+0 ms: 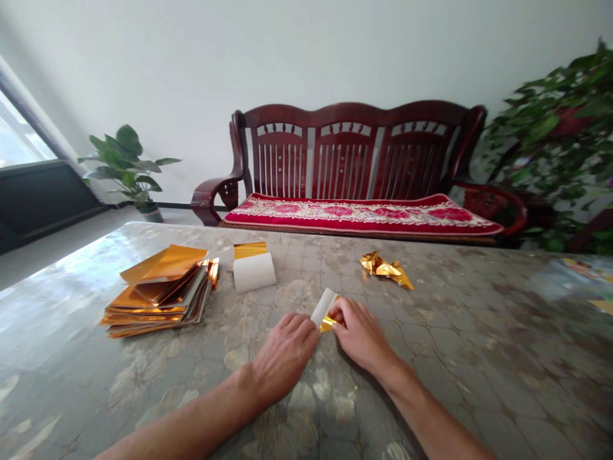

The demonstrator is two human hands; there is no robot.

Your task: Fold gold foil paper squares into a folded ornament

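Note:
A small sheet of gold foil paper point(323, 306), folded so that its white back shows, is between my two hands above the table. My left hand point(290, 345) is closed on its left edge, fingers together. On the other side my right hand point(359, 329) pinches the gold part with thumb and forefinger. Beyond the left hand lies a curled sheet point(255, 271), white side up with a gold strip behind it. A crumpled, folded gold foil piece point(385, 268) rests past the right hand.
To the left stands a loose stack of gold foil sheets point(160, 297). The table point(191, 396) has a glossy, patterned cover. Clear plastic packaging point(569, 278) lies at the right edge. Behind are a wooden bench point(345, 140) with a red cushion and potted plants point(127, 163).

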